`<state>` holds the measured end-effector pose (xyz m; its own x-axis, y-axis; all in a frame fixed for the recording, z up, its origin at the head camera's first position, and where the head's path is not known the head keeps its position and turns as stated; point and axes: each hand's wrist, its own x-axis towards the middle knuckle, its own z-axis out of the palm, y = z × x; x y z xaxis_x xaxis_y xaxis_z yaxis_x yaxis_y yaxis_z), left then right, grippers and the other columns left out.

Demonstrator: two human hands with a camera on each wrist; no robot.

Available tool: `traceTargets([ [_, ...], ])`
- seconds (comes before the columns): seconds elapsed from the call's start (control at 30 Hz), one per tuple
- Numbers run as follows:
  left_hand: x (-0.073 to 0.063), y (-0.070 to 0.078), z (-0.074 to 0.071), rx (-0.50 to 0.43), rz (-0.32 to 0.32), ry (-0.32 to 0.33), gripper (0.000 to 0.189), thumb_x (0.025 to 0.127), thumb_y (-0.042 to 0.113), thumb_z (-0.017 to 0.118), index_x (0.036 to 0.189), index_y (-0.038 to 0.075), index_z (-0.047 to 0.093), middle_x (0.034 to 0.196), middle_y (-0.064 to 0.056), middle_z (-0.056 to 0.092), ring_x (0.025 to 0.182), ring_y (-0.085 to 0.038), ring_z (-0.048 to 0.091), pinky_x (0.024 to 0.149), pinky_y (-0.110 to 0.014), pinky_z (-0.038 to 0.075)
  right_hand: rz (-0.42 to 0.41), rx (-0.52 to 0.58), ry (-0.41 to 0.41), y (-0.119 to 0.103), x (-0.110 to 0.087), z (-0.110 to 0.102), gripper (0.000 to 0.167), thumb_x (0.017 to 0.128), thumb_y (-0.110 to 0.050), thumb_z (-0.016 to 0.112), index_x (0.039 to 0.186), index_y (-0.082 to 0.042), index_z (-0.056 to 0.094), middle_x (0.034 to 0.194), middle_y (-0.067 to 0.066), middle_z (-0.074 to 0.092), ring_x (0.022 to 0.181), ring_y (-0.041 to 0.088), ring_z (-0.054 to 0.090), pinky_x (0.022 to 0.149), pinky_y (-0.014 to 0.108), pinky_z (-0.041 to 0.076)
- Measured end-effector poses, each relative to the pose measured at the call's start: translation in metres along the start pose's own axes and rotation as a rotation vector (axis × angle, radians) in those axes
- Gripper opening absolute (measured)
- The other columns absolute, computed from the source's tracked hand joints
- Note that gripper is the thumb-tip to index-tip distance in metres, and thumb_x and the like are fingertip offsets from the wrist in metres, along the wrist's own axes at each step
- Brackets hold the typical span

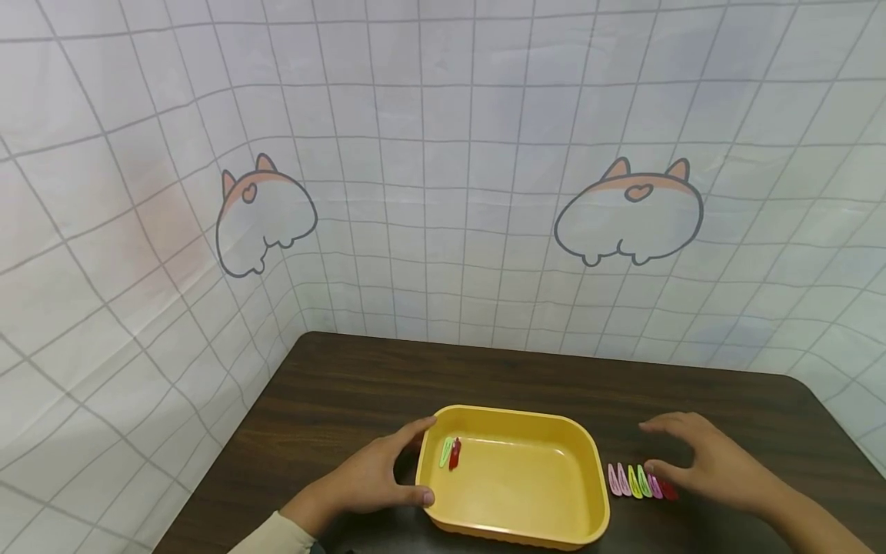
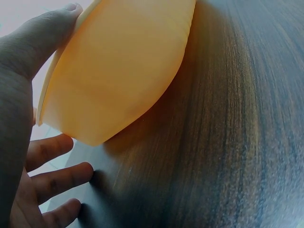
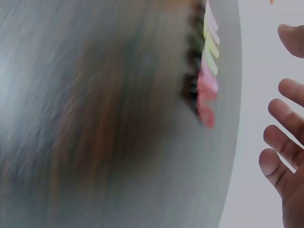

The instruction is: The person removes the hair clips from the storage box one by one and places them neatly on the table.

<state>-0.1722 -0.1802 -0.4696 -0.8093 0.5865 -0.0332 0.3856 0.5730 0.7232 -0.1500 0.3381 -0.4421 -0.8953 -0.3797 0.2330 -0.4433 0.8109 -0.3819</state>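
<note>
A yellow plastic tray (image 1: 526, 531) stands on the dark table, with a light green hair clip (image 1: 446, 452) and a red hair clip (image 1: 454, 454) inside it at the left. My left hand (image 1: 377, 469) touches its left rim, thumb near the front corner and index finger toward the back; the left wrist view has the other fingers spread beside the tray's outer wall (image 2: 123, 71). To the right of the tray lies a row of snap hair clips, pink (image 1: 614, 480), yellow (image 1: 634, 482), green (image 1: 644, 482), purple and red. Above the row's right end hovers my right hand (image 1: 713, 462), fingers spread and holding nothing.
The brown wood-grain table (image 1: 360, 369) has rounded far corners. Behind and beside it hangs a white grid-patterned curtain (image 1: 443, 192) with cartoon animal prints (image 1: 630, 223).
</note>
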Motion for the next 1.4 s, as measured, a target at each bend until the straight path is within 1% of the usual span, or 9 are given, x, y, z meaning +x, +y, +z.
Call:
traceTargets([
  [0.17,0.0,-0.001,0.001,-0.001,0.012,0.003,0.099,0.085,0.053,0.08,0.163,0.035,0.023,0.142,0.005,0.058,0.133,-0.02,0.052,0.109,-0.062,0.036,0.025,0.011,-0.001,-0.016,0.008,0.001,0.056,0.087,-0.048,0.08,0.129,-0.013,0.068,0.131,0.009,0.063,0.119,0.04,0.057,0.091,0.069,0.046],
  [0.4,-0.001,-0.001,0.001,-0.005,0.028,0.007,0.098,0.085,0.052,0.081,0.163,0.032,0.024,0.142,0.005,0.059,0.133,-0.018,0.052,0.11,-0.06,0.036,0.036,0.015,0.021,-0.033,0.017,0.003,0.059,0.088,-0.049,0.079,0.133,-0.012,0.066,0.132,0.008,0.063,0.117,0.037,0.06,0.09,0.064,0.05],
  [0.53,-0.001,-0.001,0.001,-0.004,0.034,0.007,0.098,0.085,0.05,0.081,0.163,0.032,0.025,0.14,0.005,0.06,0.131,-0.018,0.053,0.109,-0.06,0.037,0.042,0.019,0.022,-0.043,0.022,0.003,0.062,0.089,-0.054,0.077,0.134,-0.012,0.065,0.134,0.007,0.062,0.115,0.034,0.061,0.088,0.061,0.052],
  [0.7,-0.001,0.0,0.001,0.009,0.031,0.01,0.097,0.085,0.051,0.081,0.162,0.034,0.025,0.139,0.004,0.061,0.13,-0.018,0.054,0.108,-0.061,0.038,0.041,0.033,0.009,-0.054,0.027,0.006,0.064,0.088,-0.057,0.075,0.134,-0.014,0.065,0.133,0.005,0.062,0.116,0.031,0.061,0.088,0.059,0.052],
  [0.83,-0.001,0.0,0.001,0.007,0.019,0.008,0.098,0.085,0.053,0.081,0.163,0.034,0.025,0.14,0.005,0.06,0.131,-0.018,0.053,0.108,-0.061,0.037,0.026,0.039,0.001,-0.061,0.03,0.011,0.063,0.088,-0.057,0.075,0.134,-0.014,0.066,0.131,0.002,0.063,0.115,0.029,0.062,0.088,0.056,0.054],
  [1.1,-0.001,0.001,0.0,0.005,0.016,0.007,0.099,0.085,0.053,0.081,0.163,0.031,0.025,0.139,0.005,0.06,0.13,-0.018,0.053,0.109,-0.061,0.037,-0.006,0.047,-0.002,-0.075,0.036,0.017,0.057,0.087,-0.049,0.08,0.132,-0.017,0.066,0.129,-0.002,0.063,0.115,0.026,0.062,0.089,0.054,0.055],
  [1.27,-0.001,0.0,0.001,0.007,0.017,0.006,0.098,0.085,0.053,0.081,0.163,0.032,0.025,0.139,0.005,0.06,0.13,-0.018,0.053,0.108,-0.061,0.037,-0.028,0.05,-0.014,-0.082,0.04,0.02,0.052,0.089,-0.044,0.08,0.131,-0.017,0.066,0.13,-0.005,0.063,0.117,0.023,0.061,0.092,0.052,0.053],
  [1.4,-0.001,0.0,0.001,0.005,0.017,0.007,0.098,0.085,0.053,0.081,0.163,0.032,0.025,0.139,0.005,0.06,0.13,-0.018,0.054,0.108,-0.061,0.038,-0.04,0.065,-0.028,-0.087,0.043,0.024,0.051,0.089,-0.044,0.08,0.132,-0.019,0.066,0.131,-0.007,0.062,0.118,0.021,0.06,0.094,0.05,0.053],
])
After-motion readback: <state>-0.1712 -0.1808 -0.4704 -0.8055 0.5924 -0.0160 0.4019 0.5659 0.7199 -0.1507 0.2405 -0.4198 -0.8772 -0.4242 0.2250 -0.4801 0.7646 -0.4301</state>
